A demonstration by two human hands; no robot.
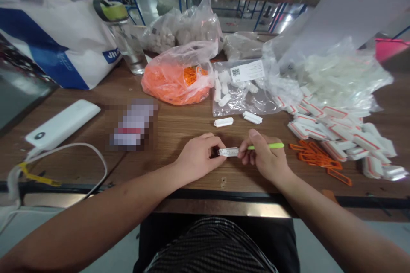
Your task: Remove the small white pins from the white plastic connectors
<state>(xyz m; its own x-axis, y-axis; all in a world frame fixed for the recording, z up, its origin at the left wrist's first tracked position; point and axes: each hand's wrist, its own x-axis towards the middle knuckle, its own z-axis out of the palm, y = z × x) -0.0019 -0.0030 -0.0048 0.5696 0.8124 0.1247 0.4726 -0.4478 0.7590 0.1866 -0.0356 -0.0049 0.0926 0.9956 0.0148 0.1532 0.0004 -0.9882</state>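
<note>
My left hand (200, 155) pinches the left end of a small, narrow white plastic housing (228, 152) just above the table. Small marks or holes run along its upper face. My right hand (264, 155) is closed round a slim lime-green tool (272, 146); its tip is hidden by the fingers, so its kind does not show. The right fingertips meet the right end of the housing. Beyond the hands lie two loose white plastic pieces, one to the left (223, 122) and one to the right (252, 117). Several thin orange plastic frames (315, 155) lie right of my right hand.
White pieces with orange edging (342, 130) are heaped at the right. Behind stand an orange-filled bag (176, 79), a clear labelled bag (246, 89) and a water bottle (128, 45). A white power bank (64, 121) with a cable and a blurred-out item (133, 123) lie left.
</note>
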